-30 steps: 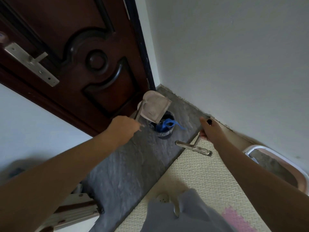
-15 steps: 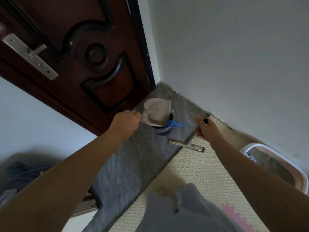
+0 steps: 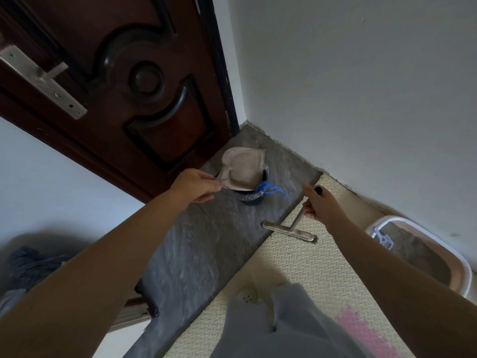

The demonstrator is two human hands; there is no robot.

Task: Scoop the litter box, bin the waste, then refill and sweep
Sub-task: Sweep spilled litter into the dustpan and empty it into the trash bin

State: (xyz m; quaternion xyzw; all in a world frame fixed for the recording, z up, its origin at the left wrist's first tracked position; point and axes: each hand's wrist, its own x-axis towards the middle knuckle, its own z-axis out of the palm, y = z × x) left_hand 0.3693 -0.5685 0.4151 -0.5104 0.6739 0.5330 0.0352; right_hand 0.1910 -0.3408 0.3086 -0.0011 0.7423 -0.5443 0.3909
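At the foot of a dark panelled door point(image 3: 134, 81), a strip of grey stone floor point(image 3: 206, 244) runs into the corner where two white walls meet. A small dark bin point(image 3: 251, 200) stands on it, with blue bag ties point(image 3: 271, 188) trailing over its rim. A cream ribbed mat point(image 3: 296, 270) with a pink patch point(image 3: 366, 329) borders the stone on the right. The person's grey trouser leg point(image 3: 289, 329) covers the near part of it, and a pale slipper point(image 3: 249, 295) peeks out beside it. A dim, dark heap point(image 3: 28, 262) lies low on the left.

The left hand point(image 3: 196, 186) pinches the short handle of a dustpan point(image 3: 242, 169), which is tipped over the bin's mouth and hides most of the opening. The right hand point(image 3: 320, 205) is curled round the thin stem of a hand brush point(image 3: 289, 231). The brush head hangs crosswise right over the seam between mat and stone (whether it touches the floor I cannot tell). The bin sits between the two hands, nearer the left.

The litter box point(image 3: 466, 277) lies against the right wall, beyond the right forearm. It is white-rimmed with brown litter inside, and a pale scoop point(image 3: 384, 240) leans in its near end.

Door and wall hem the bin in on the far side — the nearer stone and mat lie open.
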